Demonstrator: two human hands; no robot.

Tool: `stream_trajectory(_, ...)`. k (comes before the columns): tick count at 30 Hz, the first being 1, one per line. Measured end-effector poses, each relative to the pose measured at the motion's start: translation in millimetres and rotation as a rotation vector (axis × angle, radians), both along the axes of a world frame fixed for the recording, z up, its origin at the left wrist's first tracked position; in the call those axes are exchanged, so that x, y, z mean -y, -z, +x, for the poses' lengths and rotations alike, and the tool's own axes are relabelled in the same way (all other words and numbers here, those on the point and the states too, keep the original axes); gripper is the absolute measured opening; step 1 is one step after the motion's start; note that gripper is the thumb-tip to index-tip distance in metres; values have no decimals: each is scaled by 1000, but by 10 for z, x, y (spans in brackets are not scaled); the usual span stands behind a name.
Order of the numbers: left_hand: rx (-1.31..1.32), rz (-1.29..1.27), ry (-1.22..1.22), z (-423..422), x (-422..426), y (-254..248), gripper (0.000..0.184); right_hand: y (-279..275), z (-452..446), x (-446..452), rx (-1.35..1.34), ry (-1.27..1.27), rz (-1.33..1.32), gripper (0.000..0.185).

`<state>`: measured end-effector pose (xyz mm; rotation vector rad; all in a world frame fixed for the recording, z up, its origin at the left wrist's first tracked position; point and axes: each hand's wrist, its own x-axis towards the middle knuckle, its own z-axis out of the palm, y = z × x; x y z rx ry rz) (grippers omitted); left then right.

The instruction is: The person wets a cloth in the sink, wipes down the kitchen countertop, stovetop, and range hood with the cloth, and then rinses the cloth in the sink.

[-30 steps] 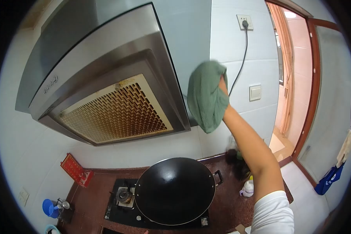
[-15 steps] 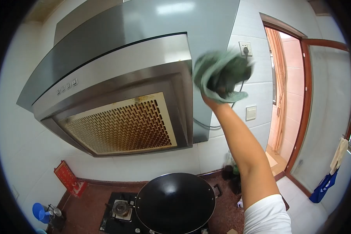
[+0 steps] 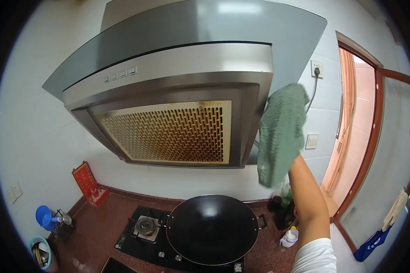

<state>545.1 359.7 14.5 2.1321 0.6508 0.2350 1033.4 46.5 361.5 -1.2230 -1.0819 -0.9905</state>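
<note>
My right arm reaches up from the lower right, and a green cloth [image 3: 283,135] covers my right hand, hiding the fingers. The cloth hangs beside the right side of the steel range hood [image 3: 168,86], slightly blurred by motion. Under the hood, a perforated filter panel [image 3: 168,132] shows brown grease stains. Below stands a large black wok [image 3: 212,230] on the gas stove [image 3: 161,255]. My left hand is out of view.
A red stand [image 3: 85,179], a blue ladle [image 3: 44,217] and a teal basin [image 3: 51,261] are on the left. Near my forearm are a white container [image 3: 289,237] and dark bottles. A plugged cord [image 3: 315,88] hangs on the wall near a doorway.
The cloth swung up and right, showing its folded underside, then came down alongside the hood with my right hand. The view has shifted, showing more of the hood's front.
</note>
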Motion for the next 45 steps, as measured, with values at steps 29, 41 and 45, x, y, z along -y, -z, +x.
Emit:
stream_trajectory(29, 320, 192, -255, -1401, -793, 711, 42, -131, -2602, -3258, 440, 222, -462, 46)
stream_trajectory(41, 208, 129, -512, -2540, -914, 681, 41, 996, -3528, -4584, -1022, -1322, -321, 24)
stream_trajectory(45, 219, 50, -606, -2630, -918, 708, 41, 1497, -3802, -4874, 434, -56, -787, 17)
